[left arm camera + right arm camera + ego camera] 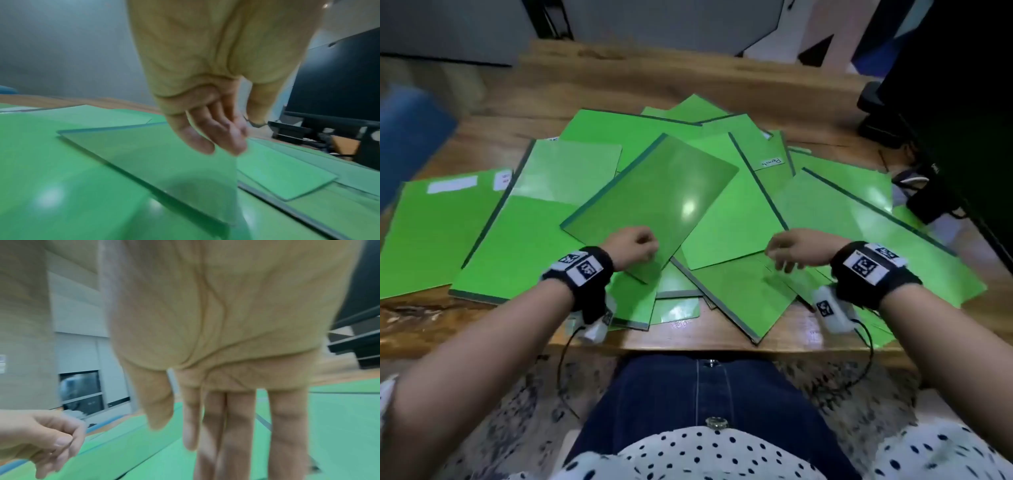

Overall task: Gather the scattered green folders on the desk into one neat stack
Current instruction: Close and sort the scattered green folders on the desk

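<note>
Several green folders (722, 222) lie fanned and overlapping across the wooden desk (619, 82). The topmost folder (650, 198) is a darker glossy green and sits tilted in the middle. My left hand (643, 248) pinches its near corner; in the left wrist view my fingers (216, 139) curl over that folder (154, 159), whose edge is raised off the pile. My right hand (780, 257) hovers open over the folders at the right, fingers (242, 426) straight and pointing down, holding nothing. In the right wrist view the left hand (51, 443) shows at lower left.
A black monitor (962, 120) with its stand (876, 113) and cables (914, 181) crowds the desk's right side. A blue object (407, 137) sits at the far left. Some folders overhang the desk's front edge (688, 341) near my lap.
</note>
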`<state>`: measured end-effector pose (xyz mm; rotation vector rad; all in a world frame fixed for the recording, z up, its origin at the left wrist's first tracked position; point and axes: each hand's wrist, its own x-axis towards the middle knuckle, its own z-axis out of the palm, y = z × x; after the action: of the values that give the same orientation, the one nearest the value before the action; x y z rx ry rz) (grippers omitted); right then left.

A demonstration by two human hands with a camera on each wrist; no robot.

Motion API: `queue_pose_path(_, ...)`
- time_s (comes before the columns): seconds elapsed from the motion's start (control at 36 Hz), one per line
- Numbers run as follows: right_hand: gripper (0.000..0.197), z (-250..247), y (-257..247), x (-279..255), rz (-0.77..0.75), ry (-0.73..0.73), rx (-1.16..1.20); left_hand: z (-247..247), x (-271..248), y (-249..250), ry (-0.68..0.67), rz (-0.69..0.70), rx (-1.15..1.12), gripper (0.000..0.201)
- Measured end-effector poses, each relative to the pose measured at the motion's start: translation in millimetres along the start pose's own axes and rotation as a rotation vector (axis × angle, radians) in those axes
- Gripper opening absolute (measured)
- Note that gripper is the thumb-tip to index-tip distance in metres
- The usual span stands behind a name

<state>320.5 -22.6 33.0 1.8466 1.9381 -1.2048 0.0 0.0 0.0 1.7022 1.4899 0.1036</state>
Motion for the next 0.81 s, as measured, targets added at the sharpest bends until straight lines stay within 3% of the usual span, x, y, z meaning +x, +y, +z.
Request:
queue_pose_path(0.06, 0.024, -2, 3, 13, 0.018, 0.245, 0.081, 5, 11, -3, 0.186, -0.031, 0.101, 0.034)
queue_pose_path(0.08, 0.024, -2, 6, 21, 0.043, 0.322, 0.081, 10, 16, -6, 0.204, -0.049, 0.166, 0.046)
queue_pose_path(0.19, 0.033, 0, 17, 53, 0.197, 0.45, 0.003, 34, 21, -22, 0.065, -0.128, 0.513, 0.078)
queue_pose_path(0.31, 0.05, 5, 23, 75, 0.363, 0.519, 0.032, 51, 14, -19, 0.02, -0.115, 0.638, 0.077)
queue_pose_path(0.39, 0.064, 13, 23, 85, 0.422, 0.511, 0.063, 53, 8, -3, 0.04, -0.025, 0.57, 0.055)
queue_pose_path(0.47, 0.069, 17, 23, 90, 0.469, 0.527, 0.098, 40, 11, -2, 0.179, -0.039, 0.349, 0.045)
queue_pose_path(0.56, 0.071, 19, 24, 90, 0.499, 0.469, 0.16, 17, 20, -21, 0.404, -0.295, 0.304, 0.063)
queue_pose_path(0.64, 0.064, 21, 24, 87, 0.472, 0.416, 0.252, -1, 22, -41, 0.425, -0.601, 0.178, 0.1)
queue_pose_path(0.69, 0.055, 21, 24, 84, 0.46, 0.378, 0.291, -3, 24, -49, 0.399, -0.679, 0.139, 0.11)
queue_pose_path(0.81, 0.052, 21, 26, 78, 0.438, 0.338, 0.415, 4, 28, -47, 0.456, -0.683, -0.109, 0.093)
